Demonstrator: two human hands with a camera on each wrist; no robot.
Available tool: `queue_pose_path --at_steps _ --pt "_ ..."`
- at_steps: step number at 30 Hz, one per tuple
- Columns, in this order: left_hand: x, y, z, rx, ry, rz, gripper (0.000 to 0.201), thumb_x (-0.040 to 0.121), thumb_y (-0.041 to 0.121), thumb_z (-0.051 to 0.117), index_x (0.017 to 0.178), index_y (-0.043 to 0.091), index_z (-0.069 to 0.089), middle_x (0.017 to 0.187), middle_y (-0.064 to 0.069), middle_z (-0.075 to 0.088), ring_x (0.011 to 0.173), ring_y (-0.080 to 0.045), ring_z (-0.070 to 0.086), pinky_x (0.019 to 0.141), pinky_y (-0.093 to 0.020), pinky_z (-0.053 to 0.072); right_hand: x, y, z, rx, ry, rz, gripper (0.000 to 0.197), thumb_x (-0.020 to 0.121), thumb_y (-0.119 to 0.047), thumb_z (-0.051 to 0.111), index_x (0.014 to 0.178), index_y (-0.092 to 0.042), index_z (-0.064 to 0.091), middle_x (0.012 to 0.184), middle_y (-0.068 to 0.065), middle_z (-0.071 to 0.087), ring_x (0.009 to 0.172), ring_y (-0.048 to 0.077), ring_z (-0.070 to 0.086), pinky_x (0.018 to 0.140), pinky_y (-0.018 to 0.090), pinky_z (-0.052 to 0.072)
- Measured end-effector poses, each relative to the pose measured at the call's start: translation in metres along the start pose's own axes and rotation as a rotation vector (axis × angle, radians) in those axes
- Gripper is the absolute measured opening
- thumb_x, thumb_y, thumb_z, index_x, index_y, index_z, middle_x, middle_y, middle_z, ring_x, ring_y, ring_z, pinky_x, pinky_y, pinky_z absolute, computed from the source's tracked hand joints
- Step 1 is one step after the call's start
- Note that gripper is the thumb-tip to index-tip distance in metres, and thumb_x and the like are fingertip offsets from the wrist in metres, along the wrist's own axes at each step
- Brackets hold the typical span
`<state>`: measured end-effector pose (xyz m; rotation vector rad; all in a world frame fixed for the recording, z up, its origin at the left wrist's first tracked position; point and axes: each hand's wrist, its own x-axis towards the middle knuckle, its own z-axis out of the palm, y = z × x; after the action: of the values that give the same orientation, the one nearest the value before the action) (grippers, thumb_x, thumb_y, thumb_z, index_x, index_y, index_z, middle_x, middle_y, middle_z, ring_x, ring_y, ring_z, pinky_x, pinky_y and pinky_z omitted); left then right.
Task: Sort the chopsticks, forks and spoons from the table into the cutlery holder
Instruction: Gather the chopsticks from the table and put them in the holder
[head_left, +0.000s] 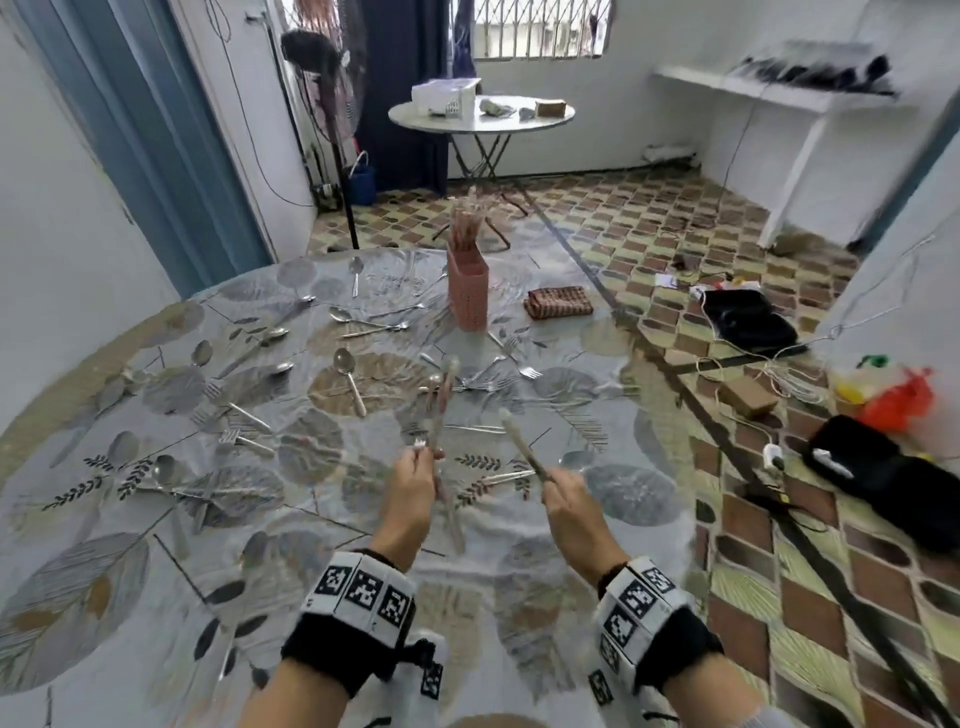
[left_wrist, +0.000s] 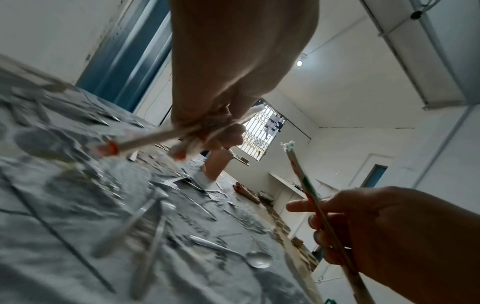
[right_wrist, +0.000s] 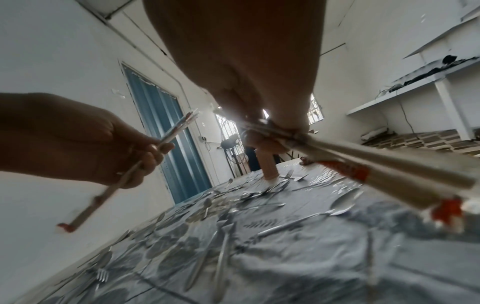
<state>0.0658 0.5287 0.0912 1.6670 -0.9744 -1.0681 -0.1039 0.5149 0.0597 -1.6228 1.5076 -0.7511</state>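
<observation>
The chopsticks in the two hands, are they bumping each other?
Apart. The head view shows tablecloth between the left hand's chopsticks and the right hand's chopsticks.

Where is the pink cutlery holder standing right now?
In the head view, the pink cutlery holder stands upright on the table's far side, left of the woven pouch, with chopsticks inside.

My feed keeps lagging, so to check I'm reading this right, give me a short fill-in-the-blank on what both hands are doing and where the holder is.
1. Both the left hand and the right hand are gripping ____.
2. The pink cutlery holder already has ____ standing in it.
3. Most of the cutlery on the table is forks and ____.
4. The holder stands ____ on the table.

Missing words: chopsticks; chopsticks; spoons; upright
</observation>
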Motion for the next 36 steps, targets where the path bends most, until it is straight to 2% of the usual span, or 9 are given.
queue_pose_path --at_steps 3,6,9,12,19,23,28,32,36 --pt "-0.012 0.015 0.066 -0.112 -0.07 0.04 0.019 0.099 0.019 0.037 0.101 0.006 0.05 0.076 -0.005 0.055 0.067 -0.015 0.053 0.057 -0.022 0.042 0.004 0.04 -0.055 -0.02 -0.013 -0.007 0.024 0.097 -0.012 0.034 0.083 -0.02 0.052 0.086 0.005 0.044 0.073 0.012 0.042 0.071 0.018 0.037" --pt "-0.019 0.023 0.123 -0.136 -0.065 0.079 0.016 0.097 0.019 0.041 0.092 0.012 0.054 0.082 -0.006 0.062 0.078 -0.019 0.059 0.064 -0.027 0.047 0.009 0.069 -0.103 -0.003 -0.009 0.011 0.023 0.096 -0.013 0.038 0.104 -0.013 0.06 0.091 0.008 0.048 0.082 0.019 0.047 0.081 0.037 0.043" --pt "-0.021 0.03 0.163 -0.103 -0.034 0.12 0.014 0.095 0.02 0.047 0.092 0.012 0.059 0.084 -0.004 0.063 0.078 -0.017 0.057 0.072 -0.037 0.048 0.016 0.09 -0.138 -0.002 0.003 -0.035 0.019 0.094 -0.012 0.045 0.097 -0.02 0.061 0.093 0.011 0.053 0.073 0.015 0.047 0.068 0.027 0.041" --pt "-0.016 0.036 0.185 -0.069 0.008 0.15 0.019 0.091 0.022 0.055 0.102 0.008 0.064 0.08 0.0 0.061 0.072 -0.011 0.054 0.071 -0.028 0.045 0.03 0.098 -0.162 -0.057 0.039 -0.073 0.016 0.091 -0.018 0.052 0.096 -0.027 0.065 0.099 0.005 0.06 0.087 0.017 0.052 0.079 0.033 0.045" --pt "0.034 0.051 0.207 -0.124 0.154 0.193 0.012 0.083 0.02 0.066 0.091 0.012 0.065 0.083 -0.006 0.067 0.079 -0.019 0.062 0.078 -0.034 0.053 0.087 0.088 -0.185 0.106 0.014 -0.14 0.01 0.089 -0.014 0.055 0.098 -0.011 0.058 0.079 0.0 0.057 0.064 0.009 0.047 0.052 0.014 0.043" --pt "0.073 0.06 0.225 -0.142 0.217 0.209 0.015 0.078 0.022 0.071 0.086 0.011 0.064 0.079 -0.007 0.066 0.075 -0.019 0.061 0.075 -0.033 0.053 0.134 0.08 -0.201 0.153 0.01 -0.179 0.012 0.088 -0.01 0.057 0.099 -0.008 0.059 0.085 0.007 0.062 0.071 0.012 0.053 0.059 0.009 0.046" --pt "0.123 0.079 0.247 -0.119 0.32 0.2 0.017 0.076 0.022 0.073 0.084 0.01 0.066 0.08 -0.009 0.069 0.076 -0.021 0.064 0.076 -0.033 0.053 0.203 0.073 -0.221 0.096 -0.036 -0.201 0.012 0.085 -0.011 0.063 0.095 -0.007 0.066 0.079 0.001 0.064 0.075 0.016 0.062 0.072 0.028 0.055" --pt "0.156 0.106 0.259 -0.065 0.386 0.248 0.012 0.078 0.019 0.072 0.083 0.012 0.064 0.07 0.001 0.064 0.065 -0.015 0.059 0.062 -0.017 0.05 0.255 0.061 -0.24 0.01 -0.094 -0.265 0.014 0.083 -0.018 0.065 0.093 -0.009 0.066 0.075 -0.005 0.062 0.067 0.007 0.057 0.06 0.017 0.047" --pt "0.179 0.128 0.265 -0.017 0.395 0.297 0.014 0.082 0.019 0.068 0.092 0.015 0.06 0.068 0.005 0.059 0.062 -0.006 0.054 0.055 -0.011 0.046 0.297 0.054 -0.251 0.104 -0.086 -0.249 0.015 0.082 -0.024 0.067 0.09 -0.011 0.065 0.078 0.007 0.067 0.073 0.025 0.064 0.07 0.043 0.056"
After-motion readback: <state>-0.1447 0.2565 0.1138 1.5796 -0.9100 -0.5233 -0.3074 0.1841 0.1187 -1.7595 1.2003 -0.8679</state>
